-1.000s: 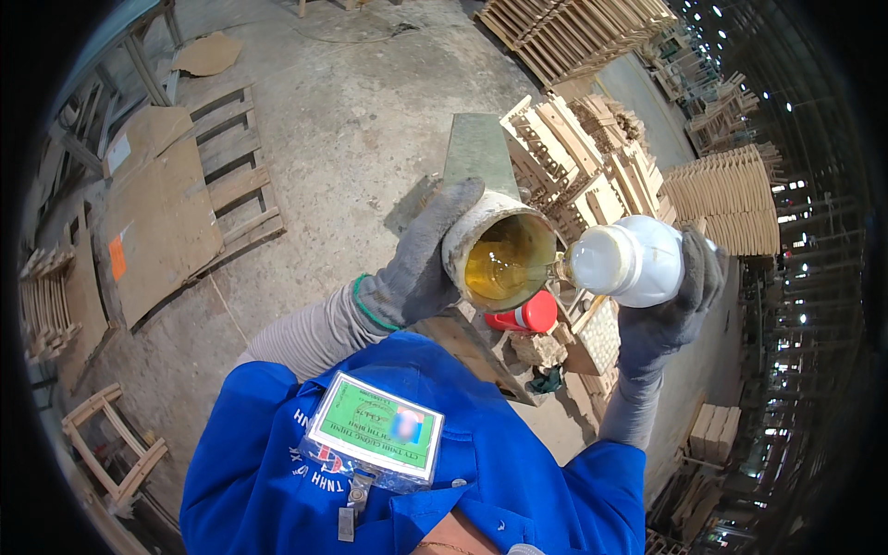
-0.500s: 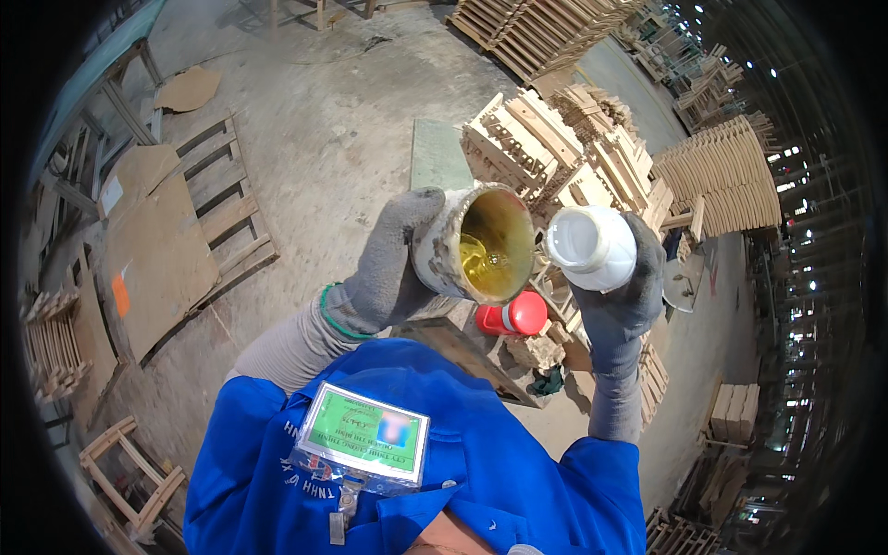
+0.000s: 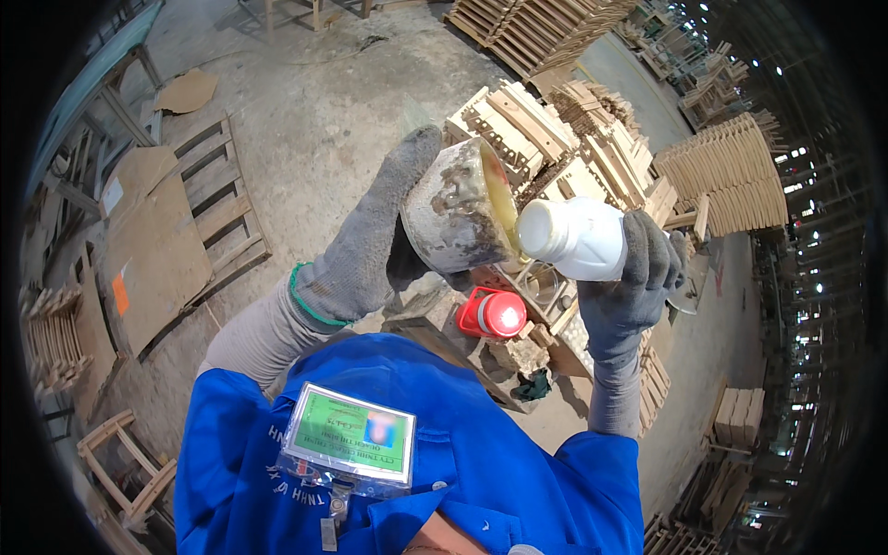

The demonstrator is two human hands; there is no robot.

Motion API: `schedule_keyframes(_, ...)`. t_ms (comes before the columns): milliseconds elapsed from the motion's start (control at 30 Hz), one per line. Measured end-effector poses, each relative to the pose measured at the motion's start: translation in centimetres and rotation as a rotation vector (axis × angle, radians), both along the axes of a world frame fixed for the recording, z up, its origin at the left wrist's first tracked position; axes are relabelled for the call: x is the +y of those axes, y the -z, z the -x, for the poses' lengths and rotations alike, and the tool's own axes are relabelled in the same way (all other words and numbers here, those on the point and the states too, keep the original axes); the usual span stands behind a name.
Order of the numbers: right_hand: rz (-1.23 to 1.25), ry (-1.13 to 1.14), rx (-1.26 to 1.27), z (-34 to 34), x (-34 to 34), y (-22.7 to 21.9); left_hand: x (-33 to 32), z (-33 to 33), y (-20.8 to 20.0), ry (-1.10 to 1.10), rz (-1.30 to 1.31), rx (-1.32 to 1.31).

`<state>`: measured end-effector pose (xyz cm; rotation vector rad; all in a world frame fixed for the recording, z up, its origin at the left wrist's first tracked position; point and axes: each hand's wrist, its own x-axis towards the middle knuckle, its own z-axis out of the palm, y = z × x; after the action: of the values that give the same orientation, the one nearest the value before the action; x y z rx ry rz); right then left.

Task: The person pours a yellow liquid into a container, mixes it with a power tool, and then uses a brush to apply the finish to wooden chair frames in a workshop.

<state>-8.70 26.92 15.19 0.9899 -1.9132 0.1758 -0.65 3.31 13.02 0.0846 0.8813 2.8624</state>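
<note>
Wearing a grey knit glove, my left hand (image 3: 365,231) grips a round, stained whitish cup (image 3: 455,205) with crusted sides. The cup is tilted over to the right, and a yellowish lining or liquid (image 3: 502,202) shows at its mouth. My right hand (image 3: 634,277), also gloved in grey, is wrapped round a white plastic bottle (image 3: 590,239) with no cap on it. The bottle's neck points left at the cup's lip. The two mouths are touching or nearly so; whether liquid is passing between them cannot be made out.
Below the cup stands a red jug (image 3: 490,313) with a white-trimmed lid, beside a rough tan block (image 3: 520,353) and a dark green cloth (image 3: 532,385). Wooden parts (image 3: 518,125) are piled ahead. To the left lies a pallet (image 3: 227,199) with cardboard (image 3: 153,259).
The cup has tipped further to the right, so its inside is mostly turned from view. The bottle has tilted to the left and its mouth has come up to the cup's rim.
</note>
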Motion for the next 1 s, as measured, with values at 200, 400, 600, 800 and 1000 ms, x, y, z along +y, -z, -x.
schedule_keyframes(200, -0.071, -0.16, -0.221, 2.2, 2.7, -0.8, 2.5, 1.4, 1.6, -0.147, 0.046, -0.003)
schedule_keyframes(400, -0.108, -0.286, -0.565, 4.8, 5.9, -0.7, 6.1, 3.4, 1.8, -0.254, 0.236, -0.08)
schedule_keyframes(600, 0.107, -0.375, -0.881, 10.8, 9.2, 5.3, 7.5, 5.3, 3.0, -0.291, 0.076, -0.123)
schedule_keyframes(800, 0.831, -0.133, -1.422, 17.8, 12.4, 18.8, 3.1, 4.9, 5.3, -0.344, -0.125, -0.137)
schedule_keyframes(1000, 1.003, -0.026, -1.453, 19.8, 11.2, 27.7, -4.3, 3.0, 9.7, -0.476, 0.013, -0.036)
